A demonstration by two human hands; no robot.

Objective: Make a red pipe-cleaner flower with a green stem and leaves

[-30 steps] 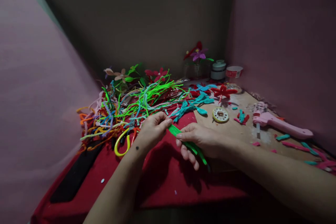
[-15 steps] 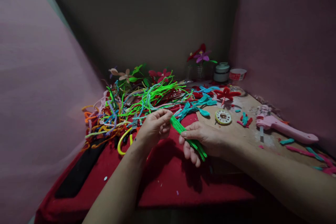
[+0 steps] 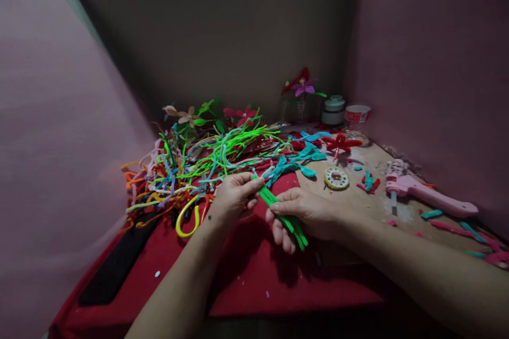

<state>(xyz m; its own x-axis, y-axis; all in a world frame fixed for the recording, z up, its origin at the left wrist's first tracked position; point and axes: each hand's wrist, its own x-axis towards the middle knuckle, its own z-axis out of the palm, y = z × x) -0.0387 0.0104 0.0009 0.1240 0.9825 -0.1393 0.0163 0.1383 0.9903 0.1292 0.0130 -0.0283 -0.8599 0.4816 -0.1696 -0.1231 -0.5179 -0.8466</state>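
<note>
A small bundle of bright green pipe cleaners (image 3: 269, 197) slants between my hands above the red cloth. My right hand (image 3: 304, 212) is closed round its lower part, the thumb on top and the loose ends sticking out below the fingers. At the upper end, the thumb and fingertips of my left hand (image 3: 237, 193) pinch the bundle. Just left of that wrist lie scissors with yellow and orange handles (image 3: 187, 220), partly behind the arm. Behind my hands are turquoise pipe-cleaner leaves (image 3: 294, 164).
A heap of many-coloured pipe cleaners (image 3: 234, 148) covers the back left. To the right, a board (image 3: 358, 212) carries a pink glue gun (image 3: 431, 193), a round yellow-rimmed disc (image 3: 336, 177) and a red pipe-cleaner flower (image 3: 341, 143). A black strip (image 3: 115, 270) lies at left.
The view has shifted slightly. My left fingertips have come down a little onto the upper end of the green bundle; my right hand keeps its hold.
</note>
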